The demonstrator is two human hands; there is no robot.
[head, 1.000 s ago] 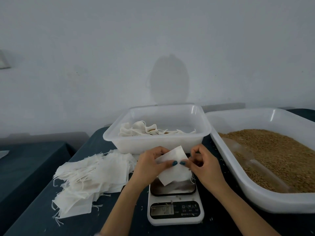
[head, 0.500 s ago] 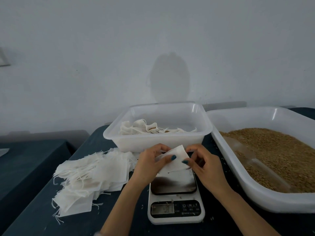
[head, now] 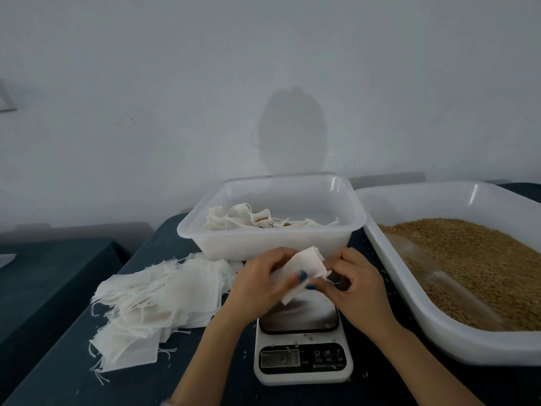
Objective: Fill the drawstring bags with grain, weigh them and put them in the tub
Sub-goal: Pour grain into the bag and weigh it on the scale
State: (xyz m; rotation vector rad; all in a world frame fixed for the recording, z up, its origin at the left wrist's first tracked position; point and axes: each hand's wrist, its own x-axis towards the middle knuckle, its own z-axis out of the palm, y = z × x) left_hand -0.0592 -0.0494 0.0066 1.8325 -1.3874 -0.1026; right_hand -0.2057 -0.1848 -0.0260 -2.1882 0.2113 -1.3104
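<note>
- Left hand (head: 259, 282) over the scale (head: 301, 360), fingers curled, thumb pressing on a white drawstring bag (head: 307, 265).
- Right hand (head: 358, 290) just beside it, fingers bent, pinching the right edge of the same bag; both hands clamped on it, thumbs almost touching.
- Bag flat and seemingly empty, tilted, in the air above the steel plate of the scale, in front of the tub (head: 263, 244).
- In the tub, some filled bags (head: 237, 221) with open tops, lying at the left and front part.
- Left of the scale, on the dark table (head: 58, 376), a loose pile of empty bags (head: 164, 294) with strings hanging out.
- At the right, a big white tray (head: 483, 350) with brown grain (head: 474, 259), and a clear scoop (head: 433, 273) lying on the grain.
- Scale display lit, but number not readable.
- A few single grains on the scale and the table around it.
</note>
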